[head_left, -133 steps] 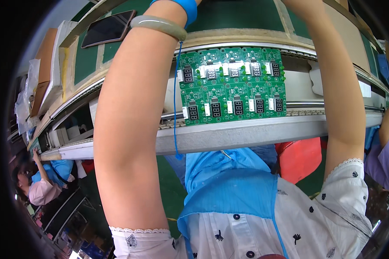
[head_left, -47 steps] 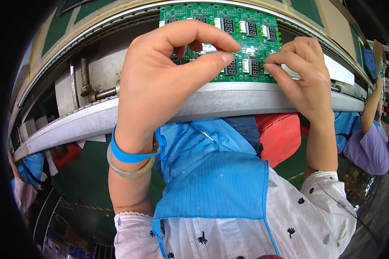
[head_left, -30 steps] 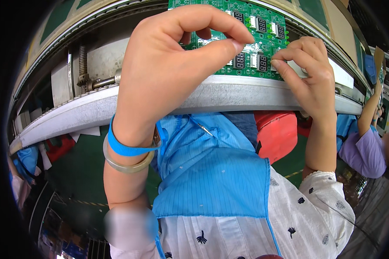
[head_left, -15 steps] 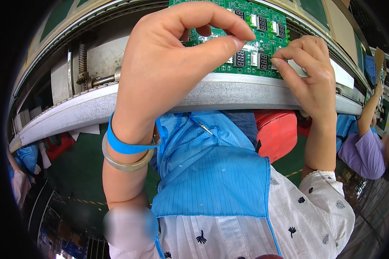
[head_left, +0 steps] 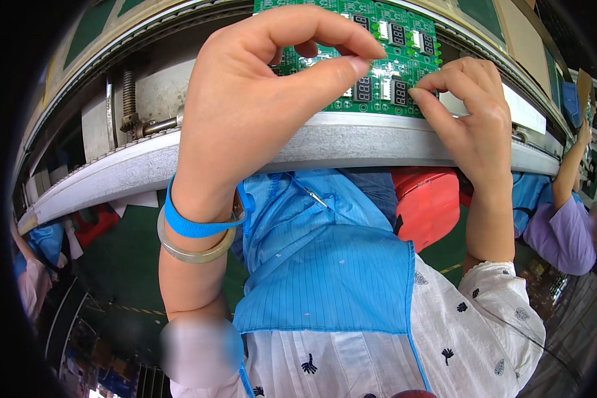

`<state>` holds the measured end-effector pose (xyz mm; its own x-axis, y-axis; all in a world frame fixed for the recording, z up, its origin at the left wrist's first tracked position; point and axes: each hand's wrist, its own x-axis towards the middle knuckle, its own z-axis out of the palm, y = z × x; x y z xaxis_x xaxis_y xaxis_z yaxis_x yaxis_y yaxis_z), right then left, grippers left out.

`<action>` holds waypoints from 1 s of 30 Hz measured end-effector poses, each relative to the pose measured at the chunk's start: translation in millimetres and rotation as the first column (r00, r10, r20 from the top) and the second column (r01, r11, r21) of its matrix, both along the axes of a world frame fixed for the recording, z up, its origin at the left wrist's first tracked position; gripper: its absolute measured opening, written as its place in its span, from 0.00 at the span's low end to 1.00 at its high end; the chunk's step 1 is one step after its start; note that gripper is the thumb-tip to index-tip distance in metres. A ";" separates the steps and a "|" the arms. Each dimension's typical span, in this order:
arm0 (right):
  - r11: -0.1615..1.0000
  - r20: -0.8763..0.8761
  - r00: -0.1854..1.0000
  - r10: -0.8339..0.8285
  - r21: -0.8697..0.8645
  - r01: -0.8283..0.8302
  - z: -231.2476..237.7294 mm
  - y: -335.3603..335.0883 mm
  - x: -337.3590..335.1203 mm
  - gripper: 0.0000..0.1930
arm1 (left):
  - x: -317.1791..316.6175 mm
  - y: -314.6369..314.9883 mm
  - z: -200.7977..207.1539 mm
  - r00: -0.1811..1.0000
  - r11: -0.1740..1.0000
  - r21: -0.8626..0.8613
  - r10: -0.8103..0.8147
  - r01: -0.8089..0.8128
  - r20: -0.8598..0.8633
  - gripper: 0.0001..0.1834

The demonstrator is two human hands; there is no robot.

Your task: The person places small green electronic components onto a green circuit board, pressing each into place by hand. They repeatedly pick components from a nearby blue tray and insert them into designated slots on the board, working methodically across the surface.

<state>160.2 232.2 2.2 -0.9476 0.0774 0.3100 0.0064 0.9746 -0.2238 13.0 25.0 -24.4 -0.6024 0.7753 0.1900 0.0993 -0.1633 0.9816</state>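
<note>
A green circuit board panel [head_left: 378,107] lies across the conveyor at the top. It carries dark digit displays [head_left: 399,93], white connectors [head_left: 385,88] and small green LEDs [head_left: 376,31]. My left hand [head_left: 259,86] arches over the board's left part and hides much of it. Its thumb and index finger meet in a pinch above the board; anything between them is too small to make out. At the board's near right corner, my right hand [head_left: 474,99] also pinches, fingertips beside a display. What those fingertips hold, if anything, is hidden.
A silver metal rail [head_left: 378,142] runs along the near side of the conveyor. Left of the board are a threaded spring rod [head_left: 129,99] and a shaft. Below the rail stands a red stool [head_left: 428,205]. A co-worker in a purple top [head_left: 564,235] is at the far right.
The board and both my hands sit slightly further left in the picture. Both pinches keep nearly the same shape.
</note>
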 end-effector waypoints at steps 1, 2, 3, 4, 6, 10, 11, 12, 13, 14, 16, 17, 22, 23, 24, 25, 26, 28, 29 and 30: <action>0.999 -0.009 1.000 0.001 -0.048 -0.001 0.2 2.1 0.0 0.05 | 0.7 0.3 0.4 1.000 1.000 -0.002 0.006 -0.006 0.000 0.10; 0.995 -0.018 1.000 0.001 -0.096 -0.003 1.2 6.2 0.5 0.06 | 0.9 0.2 0.4 1.000 1.000 -0.007 0.008 -0.008 -0.001 0.10; 0.990 -0.028 1.000 -0.004 -0.143 0.000 2.0 10.9 1.2 0.06 | 0.1 0.7 0.4 1.000 1.000 -0.011 0.005 -0.005 -0.002 0.10; 0.985 -0.050 0.998 -0.033 -0.173 0.024 1.6 15.9 2.2 0.06 | -0.6 1.5 0.4 1.000 1.000 -0.016 0.002 -0.002 -0.003 0.10; 0.969 -0.098 0.991 -0.094 -0.238 0.068 0.3 26.7 4.2 0.06 | -0.5 3.3 1.6 1.000 0.999 -0.039 0.000 0.000 -0.008 0.10; 0.892 -0.112 0.973 -0.201 -0.431 0.135 -9.5 37.5 7.4 0.08 | -0.2 11.6 12.3 0.994 0.996 -0.089 -0.030 0.021 -0.103 0.12; 0.882 -0.110 0.972 -0.210 -0.450 0.140 -13.9 40.6 8.1 0.08 | 0.5 14.0 13.9 0.995 0.995 -0.100 -0.033 0.024 -0.091 0.13; 0.871 -0.110 0.969 -0.219 -0.471 0.144 -19.2 43.4 8.3 0.08 | 1.3 15.6 14.9 0.996 0.993 -0.115 -0.036 0.027 -0.082 0.13; 0.858 -0.111 0.967 -0.229 -0.492 0.147 -22.4 44.8 8.6 0.09 | 1.6 16.8 16.2 0.997 0.991 -0.130 -0.039 0.029 -0.073 0.13; 0.847 -0.090 0.967 -0.239 -0.507 0.162 -23.5 44.6 8.5 0.08 | 1.3 17.5 18.2 0.996 0.988 -0.155 -0.040 0.026 -0.084 0.14; 0.819 -0.042 0.963 -0.268 -0.537 0.205 -27.6 44.7 10.4 0.07 | 0.4 20.6 19.3 0.994 0.978 -0.207 -0.052 0.031 -0.099 0.14; 0.810 -0.050 0.959 -0.278 -0.549 0.206 -29.4 47.4 11.3 0.07 | 0.1 22.4 20.4 0.992 0.974 -0.224 -0.052 0.026 -0.112 0.14; 0.767 -0.085 0.956 -0.282 -0.618 0.171 -35.2 54.7 12.7 0.07 | 2.4 27.1 23.4 0.978 0.957 -0.291 -0.053 -0.007 -0.200 0.15; 0.766 -0.092 0.956 -0.277 -0.622 0.162 -34.2 54.6 12.6 0.06 | 3.2 28.7 24.9 0.977 0.953 -0.303 -0.059 -0.006 -0.205 0.15; 0.767 -0.095 0.957 -0.275 -0.622 0.158 -33.7 54.8 13.0 0.06 | 5.0 30.4 26.2 0.976 0.949 -0.314 -0.063 -0.006 -0.208 0.15; 0.768 -0.097 0.957 -0.272 -0.622 0.155 -33.5 54.9 13.7 0.06 | 5.9 32.6 26.8 0.975 0.946 -0.324 -0.067 -0.005 -0.211 0.15; 0.769 -0.100 0.957 -0.271 -0.621 0.153 -33.2 54.8 14.2 0.06 | 6.2 34.9 26.3 0.963 0.942 -0.336 -0.077 -0.015 -0.259 0.15; 0.775 -0.102 0.957 -0.273 -0.613 0.155 -30.8 52.8 13.9 0.06 | 8.1 36.3 25.5 0.930 0.932 -0.359 -0.090 -0.047 -0.356 0.15; 0.778 -0.103 0.956 -0.274 -0.608 0.157 -30.0 52.1 13.9 0.06 | 8.3 36.8 25.1 0.914 0.929 -0.366 -0.101 -0.054 -0.393 0.15; 0.781 -0.107 0.957 -0.270 -0.605 0.153 -29.8 52.3 14.3 0.06 | 8.2 37.4 23.6 0.897 0.927 -0.370 -0.113 -0.059 -0.427 0.15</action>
